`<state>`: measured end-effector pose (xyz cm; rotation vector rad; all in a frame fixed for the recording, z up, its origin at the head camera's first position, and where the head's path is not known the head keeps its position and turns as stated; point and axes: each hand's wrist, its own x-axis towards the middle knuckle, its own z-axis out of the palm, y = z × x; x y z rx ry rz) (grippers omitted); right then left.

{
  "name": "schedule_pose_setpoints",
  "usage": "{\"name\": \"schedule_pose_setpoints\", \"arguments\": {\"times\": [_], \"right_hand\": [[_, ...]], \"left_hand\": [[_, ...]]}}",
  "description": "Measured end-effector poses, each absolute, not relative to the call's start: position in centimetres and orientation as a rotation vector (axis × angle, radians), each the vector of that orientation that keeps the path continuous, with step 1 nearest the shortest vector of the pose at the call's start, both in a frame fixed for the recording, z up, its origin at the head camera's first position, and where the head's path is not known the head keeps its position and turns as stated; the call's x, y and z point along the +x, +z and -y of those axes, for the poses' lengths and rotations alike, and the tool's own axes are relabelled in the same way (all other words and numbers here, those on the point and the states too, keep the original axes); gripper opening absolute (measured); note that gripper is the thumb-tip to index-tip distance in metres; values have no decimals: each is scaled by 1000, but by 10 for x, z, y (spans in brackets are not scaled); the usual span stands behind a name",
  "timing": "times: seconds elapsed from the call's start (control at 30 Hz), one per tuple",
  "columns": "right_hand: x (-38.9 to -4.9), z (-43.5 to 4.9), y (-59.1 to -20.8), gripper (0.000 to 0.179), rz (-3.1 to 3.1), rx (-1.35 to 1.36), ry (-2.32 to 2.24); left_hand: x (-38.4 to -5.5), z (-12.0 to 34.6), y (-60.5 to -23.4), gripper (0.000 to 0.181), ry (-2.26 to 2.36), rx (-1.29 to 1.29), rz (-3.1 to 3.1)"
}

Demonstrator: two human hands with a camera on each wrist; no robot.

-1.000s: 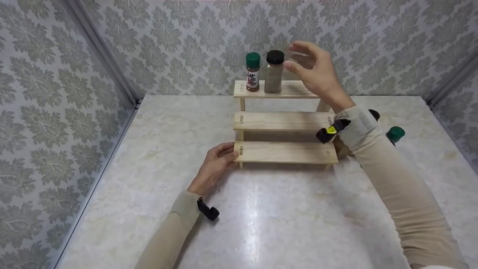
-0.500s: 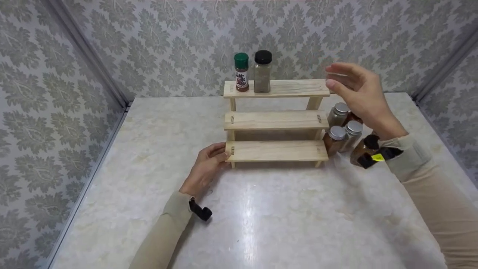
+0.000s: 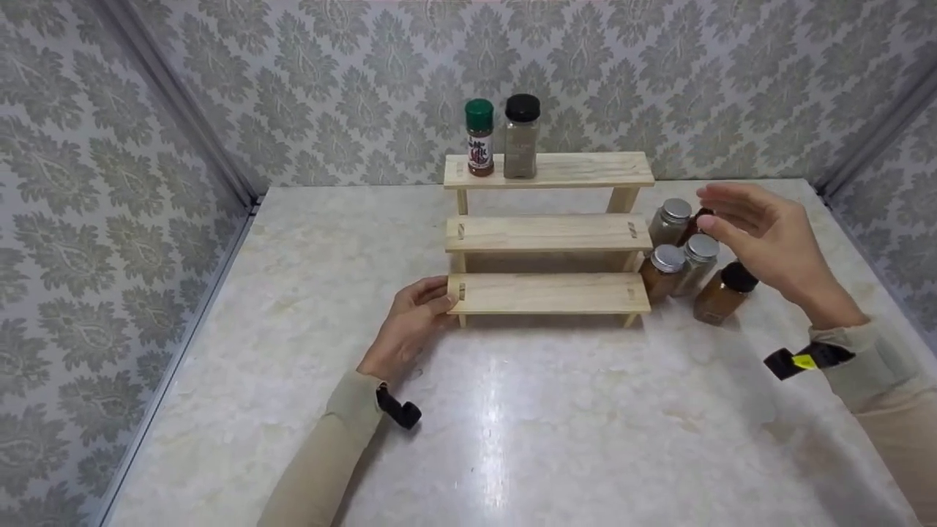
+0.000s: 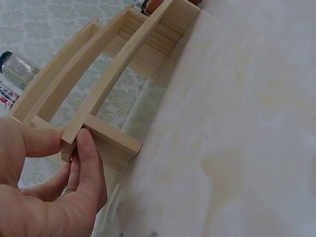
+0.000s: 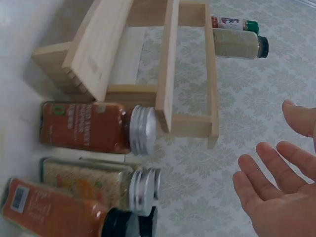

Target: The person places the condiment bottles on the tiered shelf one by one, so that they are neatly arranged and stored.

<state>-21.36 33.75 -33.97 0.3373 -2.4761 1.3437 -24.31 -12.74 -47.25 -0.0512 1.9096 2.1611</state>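
Note:
A three-tier wooden shelf (image 3: 549,293) stands on the table. My left hand (image 3: 410,320) pinches the left end of its lowest board between thumb and fingers, which the left wrist view shows close up. On the top board, toward the left, stand a green-capped spice bottle (image 3: 480,150) and a black-capped spice jar (image 3: 520,150). My right hand (image 3: 783,245) hovers over a group of spice jars to the right of the shelf, fingers loosely bent around nothing. Among them are a silver-lidded jar of red-brown spice (image 5: 84,127), a silver-lidded jar of pale grains (image 5: 89,185) and a black-lidded orange-brown jar (image 3: 719,298).
Another silver-lidded jar (image 3: 670,227) stands close by the shelf's right side, with a dark red one partly hidden behind the right fingers. The marbled white table (image 3: 571,424) extends in front. Patterned panels (image 3: 351,95) enclose the back and sides.
My right hand has moved away from the black-capped jar on the top board, rightward and down to the jars beside the shelf. The left hand keeps its grip on the board.

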Motion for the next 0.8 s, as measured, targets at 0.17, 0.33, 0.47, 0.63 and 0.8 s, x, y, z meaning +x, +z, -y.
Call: {"name": "schedule_pose_setpoints", "arguments": {"times": [0.17, 0.33, 0.47, 0.63, 0.8], "right_hand": [[-204, -363, -362, 45, 2569, 282, 1200], [-196, -385, -381, 43, 2689, 242, 1033], [-194, -400, -395, 41, 2751, 313, 989], [-195, -407, -407, 39, 2730, 419, 1065], [-193, -405, -410, 37, 2700, 328, 1072]], "left_hand": [[-242, 126, -472, 45, 2156, -40, -1908], [-243, 127, -473, 45, 2157, -33, -1902], [-243, 127, -472, 46, 2161, -52, -1899], [-242, 130, -472, 45, 2154, -65, -1908], [-242, 130, -473, 45, 2156, -64, -1903]]}}
